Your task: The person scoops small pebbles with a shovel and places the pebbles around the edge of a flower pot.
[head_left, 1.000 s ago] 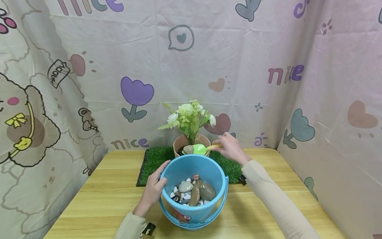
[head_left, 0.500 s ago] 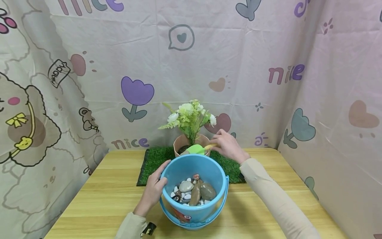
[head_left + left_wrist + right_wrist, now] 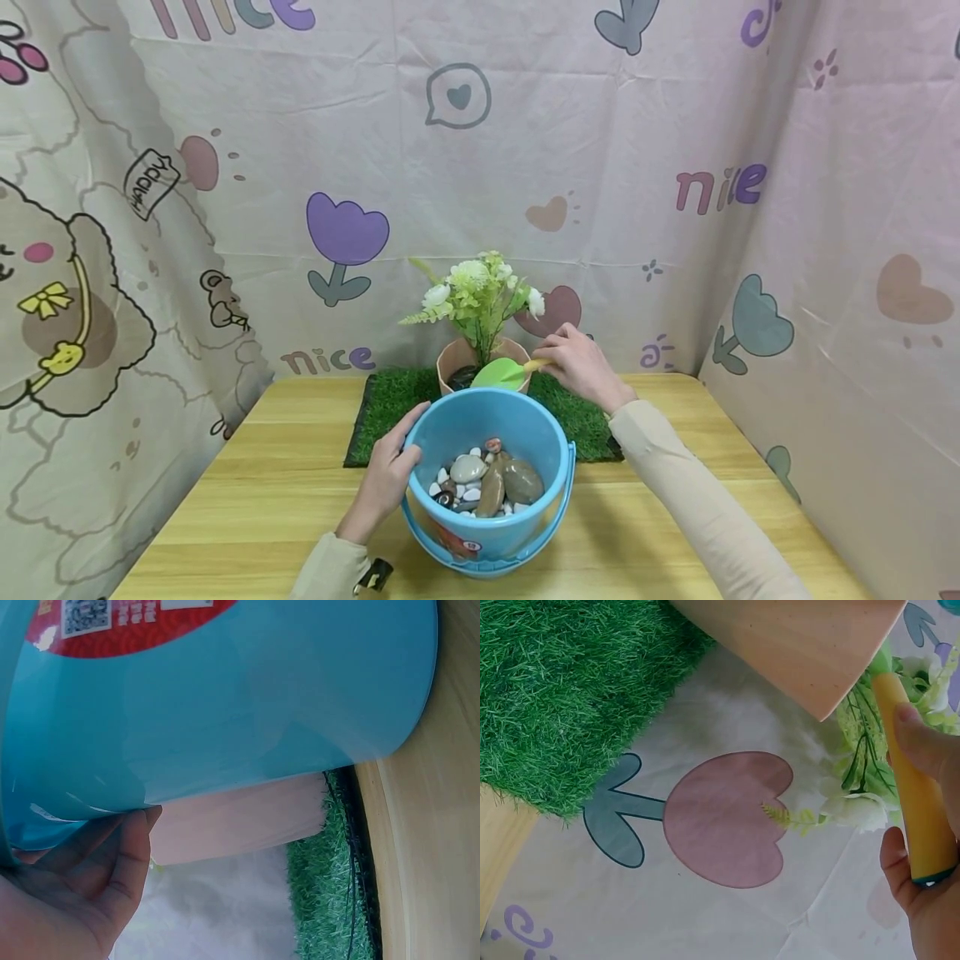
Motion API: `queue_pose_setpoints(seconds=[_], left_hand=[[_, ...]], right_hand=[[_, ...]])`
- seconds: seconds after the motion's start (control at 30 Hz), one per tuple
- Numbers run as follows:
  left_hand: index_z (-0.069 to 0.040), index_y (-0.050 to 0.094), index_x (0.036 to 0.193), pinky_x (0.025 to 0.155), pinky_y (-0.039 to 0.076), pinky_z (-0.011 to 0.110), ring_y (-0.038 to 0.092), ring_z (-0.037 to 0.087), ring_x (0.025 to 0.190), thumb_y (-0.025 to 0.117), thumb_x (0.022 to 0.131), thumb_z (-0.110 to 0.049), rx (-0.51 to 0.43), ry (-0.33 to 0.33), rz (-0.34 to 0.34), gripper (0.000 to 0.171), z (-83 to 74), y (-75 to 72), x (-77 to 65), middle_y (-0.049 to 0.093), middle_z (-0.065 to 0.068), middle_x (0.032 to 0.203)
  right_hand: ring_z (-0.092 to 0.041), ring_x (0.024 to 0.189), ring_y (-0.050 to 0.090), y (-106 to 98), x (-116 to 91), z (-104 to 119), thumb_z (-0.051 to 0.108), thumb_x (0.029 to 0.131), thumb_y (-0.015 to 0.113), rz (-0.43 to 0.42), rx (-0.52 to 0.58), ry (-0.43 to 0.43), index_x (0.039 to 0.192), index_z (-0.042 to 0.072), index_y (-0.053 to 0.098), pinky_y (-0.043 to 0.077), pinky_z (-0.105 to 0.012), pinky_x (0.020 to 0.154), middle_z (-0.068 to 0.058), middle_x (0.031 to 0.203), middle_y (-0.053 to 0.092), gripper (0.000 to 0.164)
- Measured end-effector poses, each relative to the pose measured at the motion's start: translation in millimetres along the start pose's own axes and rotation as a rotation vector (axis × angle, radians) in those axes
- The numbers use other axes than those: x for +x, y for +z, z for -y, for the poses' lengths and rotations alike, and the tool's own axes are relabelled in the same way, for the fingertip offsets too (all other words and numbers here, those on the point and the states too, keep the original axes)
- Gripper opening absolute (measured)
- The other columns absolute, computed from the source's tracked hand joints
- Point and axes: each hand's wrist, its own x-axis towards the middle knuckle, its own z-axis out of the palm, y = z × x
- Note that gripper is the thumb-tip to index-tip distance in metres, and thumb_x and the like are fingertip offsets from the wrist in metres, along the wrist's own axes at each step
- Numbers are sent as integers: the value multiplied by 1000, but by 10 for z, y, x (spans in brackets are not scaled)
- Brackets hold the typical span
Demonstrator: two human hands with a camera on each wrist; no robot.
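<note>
Shovel (image 3: 498, 374) gripped by the right hand (image 3: 582, 364) has shed its stone, presumably into the pot (image 3: 453, 358), left hand (image 3: 388, 467) pinching the bucket (image 3: 480, 414).

Forward-down head view over bucket (image 3: 483, 421)

Near path: the blue bucket (image 3: 517, 537) stands before the pot (image 3: 448, 360), its lowered bail (image 3: 567, 492) round the near side.
Bucket rim: left edge taken by the left hand (image 3: 387, 472); from above, the opening gives way down to the stones (image 3: 491, 490).
Pot mouth: shovel (image 3: 505, 373) and right hand (image 3: 581, 364) obstruct the right, flowers (image 3: 471, 277) the top.
Surface (image 3: 247, 492): passable left of the bucket; a sleeve (image 3: 690, 492) overhangs the right.
Rear: cloth (image 3: 450, 192).
</note>
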Motion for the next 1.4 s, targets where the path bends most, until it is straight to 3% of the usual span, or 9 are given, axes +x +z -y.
queue_pose_setpoints(seconds=[0.27,0.6,0.73,0.9,1.17,1.4], left_hand=[[-17,44,149,83,57,45,61,38,118,42,86,1,5,-4,1,65,0,-3,-7,55,17,141],[-16,44,148,84,57,45,61,38,118,42,85,2,3,-4,1,65,6,1,-15,55,17,141],[-16,44,148,84,57,45,61,38,118,42,85,2,8,-2,0,65,11,3,-15,55,17,141],[-16,44,148,84,57,46,61,38,119,42,85,1,5,-6,-1,66,8,-1,-17,54,17,142],[-16,45,148,84,57,46,61,38,118,42,85,1,5,-9,-3,65,-1,-5,-17,55,17,141],[-17,44,148,84,57,45,61,38,119,42,86,0,9,-7,0,65,-14,3,-5,54,17,142]], right_hand=[[-17,92,52,12,-60,-16,22,83,76,-16,-17,121,109,16,76,48,-33,74,0,102,72,26],[-22,95,59,59,-167,11,28,91,67,-39,-35,141,114,17,74,44,-40,75,-2,104,71,26],[-17,78,59,66,-199,23,27,93,65,-49,-37,88,113,14,72,46,-33,64,-1,95,68,26],[-9,58,47,52,-245,86,27,98,58,18,-10,69,119,13,67,41,-27,53,1,94,64,27],[-7,60,45,5,-320,303,29,102,50,80,61,112,120,18,61,38,-24,52,5,95,60,23],[-3,59,49,-38,-388,511,39,95,62,-38,63,114,111,25,71,34,-19,49,11,87,63,23]])
